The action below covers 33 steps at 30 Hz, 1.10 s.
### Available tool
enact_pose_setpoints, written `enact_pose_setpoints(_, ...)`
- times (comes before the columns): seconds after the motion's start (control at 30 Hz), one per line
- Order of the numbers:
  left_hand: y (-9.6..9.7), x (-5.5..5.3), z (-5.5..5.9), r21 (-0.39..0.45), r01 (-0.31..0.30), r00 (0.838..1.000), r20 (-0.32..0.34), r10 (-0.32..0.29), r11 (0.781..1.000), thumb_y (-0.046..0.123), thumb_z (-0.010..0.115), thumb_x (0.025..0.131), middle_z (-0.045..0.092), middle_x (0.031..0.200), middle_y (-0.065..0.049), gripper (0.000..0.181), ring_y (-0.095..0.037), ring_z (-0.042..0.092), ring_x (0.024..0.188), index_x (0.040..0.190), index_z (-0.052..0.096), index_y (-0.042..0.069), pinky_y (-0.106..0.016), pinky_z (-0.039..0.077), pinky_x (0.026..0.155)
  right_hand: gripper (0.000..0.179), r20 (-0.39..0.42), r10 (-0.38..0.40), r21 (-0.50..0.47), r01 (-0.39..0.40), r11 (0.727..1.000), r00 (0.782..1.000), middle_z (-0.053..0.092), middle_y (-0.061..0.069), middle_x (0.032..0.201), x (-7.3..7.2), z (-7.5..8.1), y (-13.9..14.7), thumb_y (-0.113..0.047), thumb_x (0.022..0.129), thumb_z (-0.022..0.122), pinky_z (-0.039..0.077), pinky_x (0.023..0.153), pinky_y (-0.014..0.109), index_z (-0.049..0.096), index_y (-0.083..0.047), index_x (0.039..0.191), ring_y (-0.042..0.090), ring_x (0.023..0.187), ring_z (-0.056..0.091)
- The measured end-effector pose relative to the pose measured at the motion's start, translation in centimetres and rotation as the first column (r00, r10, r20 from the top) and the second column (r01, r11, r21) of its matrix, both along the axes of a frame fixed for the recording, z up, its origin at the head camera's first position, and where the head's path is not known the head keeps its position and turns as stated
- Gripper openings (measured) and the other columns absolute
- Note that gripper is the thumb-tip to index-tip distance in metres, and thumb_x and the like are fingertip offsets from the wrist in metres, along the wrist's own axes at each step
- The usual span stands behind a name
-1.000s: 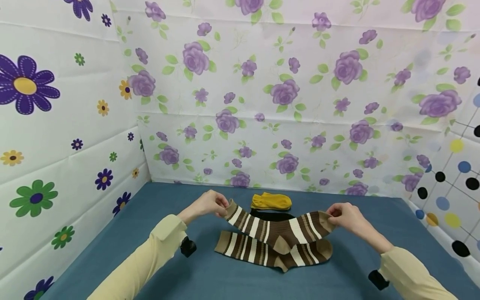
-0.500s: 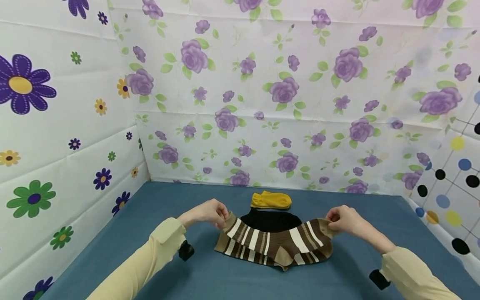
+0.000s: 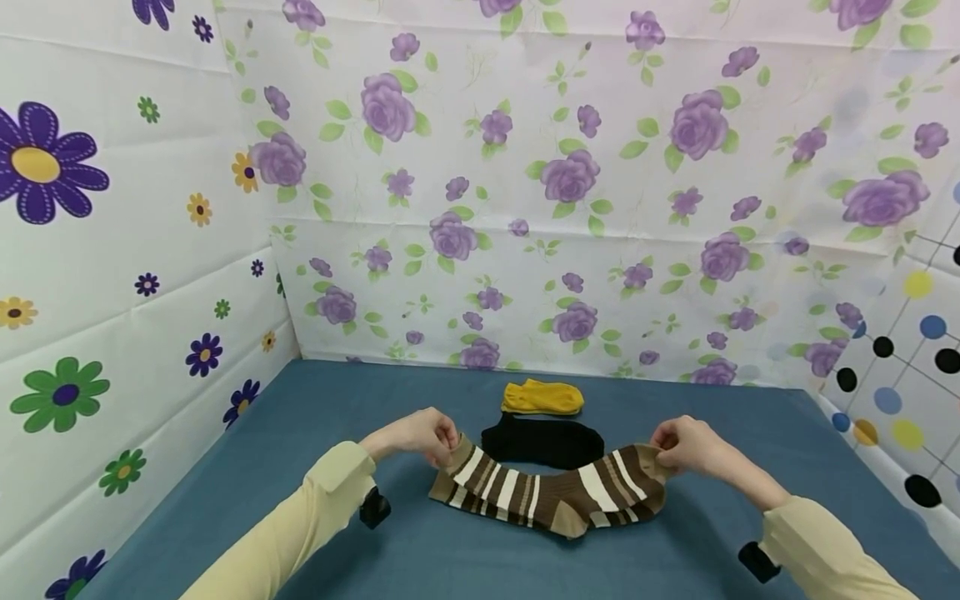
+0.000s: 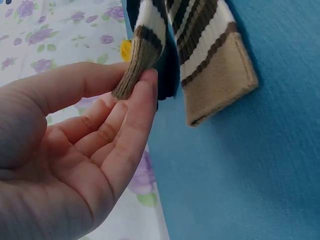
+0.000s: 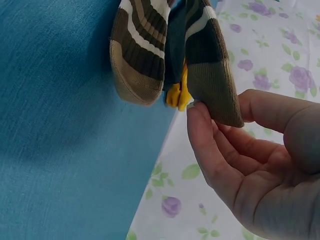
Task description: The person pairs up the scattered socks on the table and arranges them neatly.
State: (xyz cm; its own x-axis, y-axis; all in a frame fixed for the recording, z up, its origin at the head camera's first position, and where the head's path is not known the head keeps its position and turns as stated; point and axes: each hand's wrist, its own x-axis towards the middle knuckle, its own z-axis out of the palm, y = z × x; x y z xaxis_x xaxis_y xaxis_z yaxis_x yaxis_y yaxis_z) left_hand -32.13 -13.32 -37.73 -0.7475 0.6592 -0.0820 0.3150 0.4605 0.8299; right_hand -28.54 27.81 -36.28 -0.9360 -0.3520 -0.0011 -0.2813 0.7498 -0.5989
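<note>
A brown sock with white and tan stripes [image 3: 551, 493] is stretched between my two hands, its middle sagging. My left hand [image 3: 417, 435] pinches the tan cuff between thumb and fingers, as the left wrist view also shows. At the other end, my right hand [image 3: 692, 445] pinches the tan toe. Beneath it lies a matching striped sock [image 4: 217, 65] flat on the table, largely covered in the head view. Its toe [image 5: 137, 82] shows beside the held one in the right wrist view.
Behind the striped socks lie black socks [image 3: 543, 442], with folded yellow socks [image 3: 542, 397] farther back. The blue tabletop [image 3: 337, 392] meets a floral cloth wall [image 3: 510, 192] at the back and patterned cloth walls at both sides.
Both hands have lowered toward the near side with the striped sock, which now covers most of the matching one. The black socks have come into fuller view.
</note>
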Motion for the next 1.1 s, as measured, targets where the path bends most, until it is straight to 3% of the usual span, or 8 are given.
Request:
enact_pose_setpoints(0.2, -0.1, 0.2, -0.8, -0.003, -0.013, 1.0, 0.007, 0.013, 1.0, -0.011, 0.063, 0.073, 0.058, 0.063, -0.011, 0.009, -0.016, 0.053, 0.052, 0.08, 0.057, -0.011, -0.048, 0.049, 0.06, 0.008, 0.028, 0.002, 0.003, -0.002, 1.0, 1.0, 0.055, 0.003, 0.07, 0.0, -0.5, 0.0, 0.007, 0.077, 0.059, 0.048, 0.052, 0.038, 0.061, 0.002, 0.084, 0.018, 0.056, 0.055)
enact_pose_setpoints(0.43, 0.1, 0.4, -1.4, -0.071, -0.07, 0.998, -0.002, 0.07, 0.995, -0.011, 0.064, 0.073, 0.053, 0.058, -0.005, 0.008, -0.014, 0.046, 0.048, 0.077, 0.058, -0.007, -0.042, 0.05, 0.054, 0.006, 0.066, 0.003, -0.018, -0.002, 1.0, 0.998, 0.055, 0.004, 0.07, 0.1, -1.1, 0.0, 0.007, 0.078, 0.059, 0.05, 0.051, 0.037, 0.059, 0.005, 0.083, 0.02, 0.056, 0.056)
enact_pose_setpoints(0.63, 0.0, 0.6, -1.9, -0.108, -0.081, 0.997, -0.001, 0.082, 0.991, -0.011, 0.064, 0.072, 0.054, 0.058, -0.005, 0.009, -0.014, 0.045, 0.047, 0.074, 0.058, -0.005, -0.041, 0.049, 0.051, 0.006, 0.063, 0.033, -0.018, -0.032, 0.999, 0.997, 0.055, 0.004, 0.068, 0.1, -1.6, 0.0, 0.007, 0.077, 0.062, 0.049, 0.05, 0.038, 0.059, 0.002, 0.079, 0.02, 0.055, 0.055)
enact_pose_setpoints(0.9, -0.3, 0.5, -2.3, -0.109, -0.097, 0.995, -0.006, 0.097, 0.989, -0.01, 0.067, 0.072, 0.054, 0.057, -0.006, 0.01, -0.014, 0.046, 0.047, 0.075, 0.058, -0.005, -0.038, 0.049, 0.049, 0.008, -0.013, 0.044, 0.063, -0.043, 0.997, 0.999, 0.054, -0.001, 0.065, -0.2, -2.6, 0.0, -0.003, 0.079, 0.068, 0.045, 0.049, 0.032, 0.061, -0.003, 0.074, 0.016, 0.055, 0.051)
enact_pose_setpoints(1.1, -0.2, 0.7, -2.3, -0.137, -0.117, 0.993, -0.007, 0.117, 0.984, -0.01, 0.068, 0.072, 0.05, 0.056, -0.004, 0.012, -0.014, 0.043, 0.045, 0.072, 0.057, -0.005, -0.035, 0.047, 0.046, 0.007, -0.068, 0.076, 0.065, -0.071, 0.995, 0.995, 0.054, -0.002, 0.069, -0.4, -3.4, 0.2, -0.005, 0.08, 0.067, 0.041, 0.05, 0.03, 0.06, -0.005, 0.077, 0.013, 0.058, 0.049)
